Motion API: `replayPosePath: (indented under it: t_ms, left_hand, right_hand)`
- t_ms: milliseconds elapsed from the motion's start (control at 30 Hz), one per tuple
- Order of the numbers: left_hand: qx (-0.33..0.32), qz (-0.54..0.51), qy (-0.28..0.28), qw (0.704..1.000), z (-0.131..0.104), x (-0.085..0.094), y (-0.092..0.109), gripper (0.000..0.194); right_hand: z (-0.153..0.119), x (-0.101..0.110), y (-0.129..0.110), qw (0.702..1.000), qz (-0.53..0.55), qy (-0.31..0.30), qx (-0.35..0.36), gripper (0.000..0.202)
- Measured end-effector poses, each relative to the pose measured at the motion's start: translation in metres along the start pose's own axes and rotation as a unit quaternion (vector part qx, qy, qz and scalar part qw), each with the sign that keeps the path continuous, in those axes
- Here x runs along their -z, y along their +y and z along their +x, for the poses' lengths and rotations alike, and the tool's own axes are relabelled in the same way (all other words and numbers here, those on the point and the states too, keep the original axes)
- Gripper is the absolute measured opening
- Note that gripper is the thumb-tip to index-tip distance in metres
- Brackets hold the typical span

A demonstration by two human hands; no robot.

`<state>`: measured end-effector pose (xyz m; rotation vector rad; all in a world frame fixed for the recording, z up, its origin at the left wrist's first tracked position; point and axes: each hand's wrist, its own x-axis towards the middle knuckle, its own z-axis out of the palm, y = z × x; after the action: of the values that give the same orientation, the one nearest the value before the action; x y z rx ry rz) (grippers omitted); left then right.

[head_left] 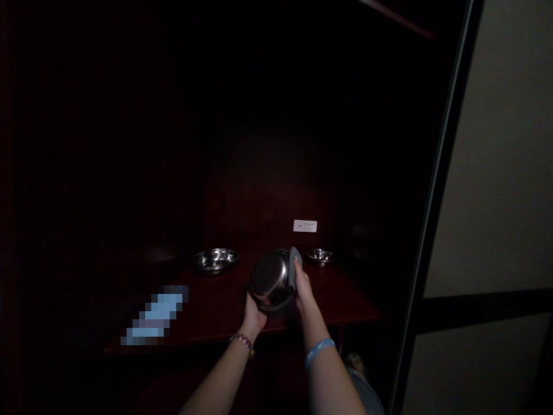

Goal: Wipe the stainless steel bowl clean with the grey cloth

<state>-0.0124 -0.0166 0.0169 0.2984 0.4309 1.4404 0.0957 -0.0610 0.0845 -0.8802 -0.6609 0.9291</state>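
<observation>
Left hand [254, 314] and right hand [303, 287] plus grey cloth [294, 270] clamped steel bowl [268, 278] over reddish shelf [341, 300], white panel [305, 226] behind bowl, surroundings dark.

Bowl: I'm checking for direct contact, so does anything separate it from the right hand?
Yes: a grey cloth lies between the right hand and the bowl, on its right side. Nothing visible separates the left hand from it.

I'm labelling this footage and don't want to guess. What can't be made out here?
All in the head view:
Inside of the shiny, round metal bowl: its underside faces the camera.
Most fingers of the bare left hand: hidden behind that bowl.
Whatever lies under the bluish, blocky patch: pixelated over.
Markings on the white, rectangular wall panel: too small.
</observation>
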Motion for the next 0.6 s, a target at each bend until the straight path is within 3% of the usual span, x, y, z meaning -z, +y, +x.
replayPosePath:
  t_ms: [67, 133, 233, 367, 500, 600]
  left_hand:
    - [0.020, 0.010, 0.011, 1.000, 0.003, 0.003, -0.001, 0.032]
    - [0.048, 0.025, 0.003, 0.999, 0.005, 0.004, -0.002, 0.029]
    - [0.037, 0.054, -0.011, 0.998, 0.003, 0.003, -0.003, 0.025]
    - [0.051, 0.083, -0.029, 0.995, -0.003, 0.001, -0.002, 0.035]
    - [0.066, 0.041, -0.025, 0.997, -0.003, 0.003, -0.001, 0.041]
    - [0.061, -0.001, -0.020, 0.998, 0.000, 0.006, 0.000, 0.043]
  right_hand:
    - [0.005, 0.018, -0.005, 0.999, -0.024, -0.040, 0.018, 0.050]
    - [0.011, 0.036, -0.011, 0.999, -0.047, -0.017, -0.002, 0.044]
    - [0.014, 0.051, -0.021, 0.997, -0.068, -0.027, -0.028, 0.040]
    - [0.013, 0.049, -0.023, 0.997, -0.066, -0.043, -0.019, 0.042]
    - [0.018, 0.045, -0.016, 0.996, -0.084, -0.014, -0.014, 0.049]
    - [0.022, 0.046, -0.011, 0.989, -0.140, -0.030, -0.035, 0.052]
